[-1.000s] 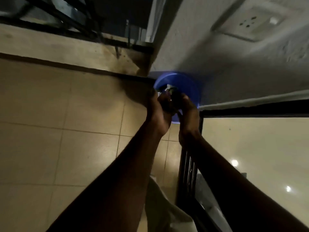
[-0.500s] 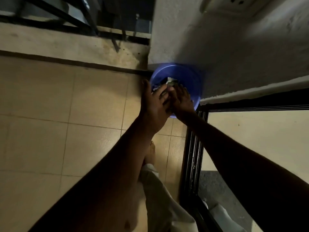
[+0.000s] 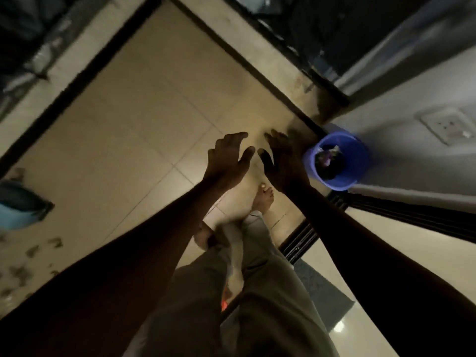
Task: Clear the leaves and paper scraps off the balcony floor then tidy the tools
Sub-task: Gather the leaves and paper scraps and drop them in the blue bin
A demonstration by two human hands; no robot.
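Note:
A blue bucket (image 3: 358, 161) stands in the corner by the white wall, with leaves and paper scraps (image 3: 328, 155) inside it. My left hand (image 3: 229, 158) and my right hand (image 3: 282, 161) hover side by side above the tiled floor, left of the bucket. Both have spread, relaxed fingers and hold nothing. Several dry leaves (image 3: 31, 256) lie scattered on the floor at the far left. A blue dustpan-like thing (image 3: 18, 204) lies just above them, blurred.
The balcony railing and its ledge (image 3: 260, 63) run along the top and left. A dark sliding door track (image 3: 298, 243) borders the floor at the right. A wall socket (image 3: 447, 124) sits above the bucket. My bare feet (image 3: 262, 199) stand near the door.
Both hands have let go of the scraps into the bucket and drawn back to the left, now open. The view has swung left, bringing the leaves on the floor into sight.

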